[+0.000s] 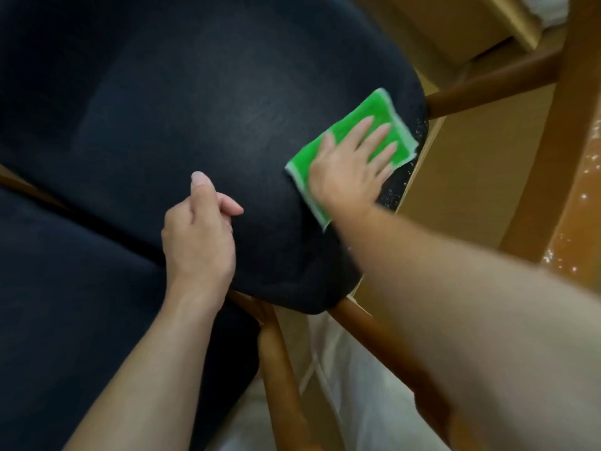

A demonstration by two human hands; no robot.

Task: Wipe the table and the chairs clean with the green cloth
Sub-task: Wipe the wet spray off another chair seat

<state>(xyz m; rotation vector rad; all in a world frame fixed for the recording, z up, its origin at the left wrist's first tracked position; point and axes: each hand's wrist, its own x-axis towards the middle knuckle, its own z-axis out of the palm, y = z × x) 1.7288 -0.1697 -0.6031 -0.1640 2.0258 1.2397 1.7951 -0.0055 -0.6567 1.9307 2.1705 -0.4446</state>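
The dark navy padded fabric seat of the chair (pixel 201 118) fills most of the view, carried on a brown wooden frame (pixel 283 362) whose rails show under its near corner and off its right edge. A second dark cushioned surface (pixel 65 288) sits just beside it at the lower left. At the far right a strip of brown wooden table edge (pixel 582 177) carries pale specks. Beneath the frame lies tan flooring, with something white and crumpled (pixel 341 385) near the bottom that I cannot identify.

The right hand (pixel 351 164) lies flat on the seat's right edge, fingers straight and spread, palm pressing down on the small green square cloth with a pale border (pixel 361 125). The cloth is spread flat between hand and fabric, touching the seat and reaching almost to its rim. Fine white crumbs (pixel 403 177) dot the dark fabric just beyond the cloth, along the seat's right edge.

The left hand (pixel 198 232) rests near the seat's near edge, fingers loosely curled, holding nothing; whether it touches the cushion I cannot tell.

The likely step is sweeping crumbs off this edge. The risk is that a push outward sends them onto the floor or toward the table rather than gathering them. With only a flat palm on it, the cloth could bunch or slip off the rim.
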